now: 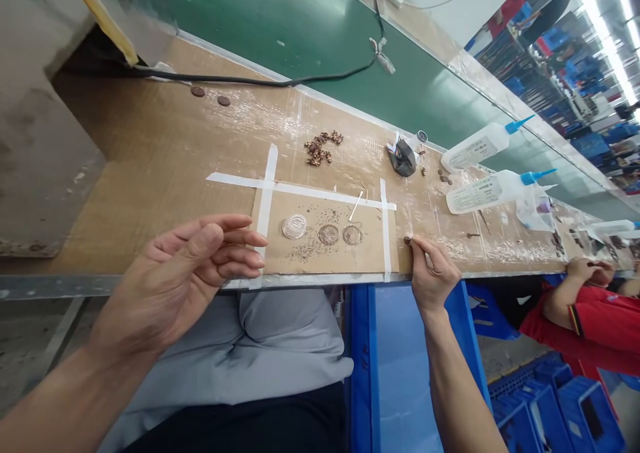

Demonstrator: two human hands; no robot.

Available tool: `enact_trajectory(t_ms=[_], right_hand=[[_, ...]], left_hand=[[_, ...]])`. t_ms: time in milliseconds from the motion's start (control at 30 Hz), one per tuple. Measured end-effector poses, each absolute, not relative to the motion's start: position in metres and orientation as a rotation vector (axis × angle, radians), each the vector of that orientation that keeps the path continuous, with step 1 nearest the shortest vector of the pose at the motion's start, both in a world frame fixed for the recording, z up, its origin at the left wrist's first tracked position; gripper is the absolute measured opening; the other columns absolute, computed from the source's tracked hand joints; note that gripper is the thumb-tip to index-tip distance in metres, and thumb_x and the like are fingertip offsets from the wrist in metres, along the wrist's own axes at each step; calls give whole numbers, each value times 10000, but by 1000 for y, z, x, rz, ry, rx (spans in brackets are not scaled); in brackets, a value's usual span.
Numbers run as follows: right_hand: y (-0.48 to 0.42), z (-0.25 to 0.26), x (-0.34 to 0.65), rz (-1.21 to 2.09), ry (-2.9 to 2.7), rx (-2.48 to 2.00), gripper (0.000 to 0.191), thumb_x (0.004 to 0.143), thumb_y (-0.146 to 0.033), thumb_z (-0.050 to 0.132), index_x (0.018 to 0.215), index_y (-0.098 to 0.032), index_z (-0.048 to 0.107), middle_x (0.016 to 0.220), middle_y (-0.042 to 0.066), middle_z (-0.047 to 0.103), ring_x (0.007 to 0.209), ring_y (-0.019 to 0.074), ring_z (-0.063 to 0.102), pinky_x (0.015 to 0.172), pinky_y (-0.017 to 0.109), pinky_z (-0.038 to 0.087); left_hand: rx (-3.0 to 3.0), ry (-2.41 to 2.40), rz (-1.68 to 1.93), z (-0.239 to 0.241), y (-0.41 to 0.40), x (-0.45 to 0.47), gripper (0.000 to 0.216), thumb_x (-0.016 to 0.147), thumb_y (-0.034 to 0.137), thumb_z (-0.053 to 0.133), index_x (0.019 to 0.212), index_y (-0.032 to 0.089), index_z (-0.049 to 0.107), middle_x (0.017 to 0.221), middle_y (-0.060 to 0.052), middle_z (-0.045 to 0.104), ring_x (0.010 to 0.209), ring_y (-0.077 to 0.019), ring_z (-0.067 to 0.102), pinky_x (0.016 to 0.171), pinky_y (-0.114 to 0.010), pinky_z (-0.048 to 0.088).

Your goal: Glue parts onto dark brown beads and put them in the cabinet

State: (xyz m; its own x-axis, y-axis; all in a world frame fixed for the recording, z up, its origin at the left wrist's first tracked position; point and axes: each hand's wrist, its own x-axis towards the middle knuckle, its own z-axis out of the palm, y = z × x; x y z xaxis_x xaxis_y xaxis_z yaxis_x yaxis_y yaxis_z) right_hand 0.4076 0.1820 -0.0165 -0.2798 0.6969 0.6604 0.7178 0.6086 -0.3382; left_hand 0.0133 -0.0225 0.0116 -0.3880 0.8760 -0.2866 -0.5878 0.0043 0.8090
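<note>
My left hand (187,276) hovers by the left tape strip with its fingers apart and nothing in them. At the right of the taped cardboard sheet (345,263), my right hand (434,270) pinches a small dark brown piece (407,240), too small to name. A clear round plastic case (295,226) lies on the sheet. Beside it are two flat clear discs, the middle one (329,234) and the right one (353,234), with dark specks scattered around. A white cotton swab (355,206) rests above the right disc. Behind the sheet sits a pile of small copper-brown parts (323,148).
Two white squeeze bottles with blue tips, one (480,146) behind the other (493,190), lie at the right. A black cable (240,78) crosses the back near a green conveyor belt (300,33). A blue bin (405,366) stands below. A co-worker's hands (590,271) are farther right.
</note>
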Motion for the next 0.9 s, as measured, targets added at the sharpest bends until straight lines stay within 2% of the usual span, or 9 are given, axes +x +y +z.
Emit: enact_trajectory(t_ms=[300,500,633,700,767,833,900], right_hand=[[182,-20,408,7,-2012,-1122,213,1176,-337,725,1146,-244,915,1122,78,900,1049,261,862,1024,416,691],[183,-13,400,114,-1954,-1127,246,1157,-361,724,1079,-230,916,1083,74,905,1004,241,869,968,371,690],[158,4,383,159,-1790,-1129,222,1147,-365,749,1104,-216,907,1086,81,902,994,247,866,956,388,695],[127,18,366,278,-1667,-1129,184,1136,-358,784,1152,-215,899,1098,82,896,995,252,864,931,390,708],[91,35,346,544,-1574,-1114,116,1104,-322,845,1157,-235,901,1081,64,891,970,247,864,900,374,718],[58,51,328,804,-1565,-1066,63,1089,-258,863,1135,-258,905,1061,46,884,943,234,860,871,350,719],[36,62,315,923,-1599,-1000,100,1090,-195,851,1126,-272,904,1051,35,879,923,217,853,844,327,712]], left_hand=[[394,1174,1634,12,-18,14,395,927,525,1009,1162,218,928,1029,-104,913,766,-235,849,715,-272,750],[433,1156,1607,25,-17,15,374,888,459,1054,1144,220,925,1067,-85,915,814,-198,846,776,-237,738],[585,1199,1542,34,-25,28,321,947,440,1001,1156,205,934,1047,-111,907,842,-233,855,793,-284,742],[711,1230,1443,41,-31,44,292,980,452,964,1122,197,944,999,-131,900,834,-262,861,804,-320,742],[828,1260,1306,50,-36,65,269,1015,473,925,1093,218,954,962,-124,896,857,-271,864,839,-326,729],[955,1309,1171,60,-38,84,244,1037,488,897,1101,261,959,974,-97,902,899,-264,862,877,-316,701],[1098,1365,1086,68,-36,97,212,1055,473,872,1129,293,956,1042,-72,913,959,-264,864,925,-321,675]])
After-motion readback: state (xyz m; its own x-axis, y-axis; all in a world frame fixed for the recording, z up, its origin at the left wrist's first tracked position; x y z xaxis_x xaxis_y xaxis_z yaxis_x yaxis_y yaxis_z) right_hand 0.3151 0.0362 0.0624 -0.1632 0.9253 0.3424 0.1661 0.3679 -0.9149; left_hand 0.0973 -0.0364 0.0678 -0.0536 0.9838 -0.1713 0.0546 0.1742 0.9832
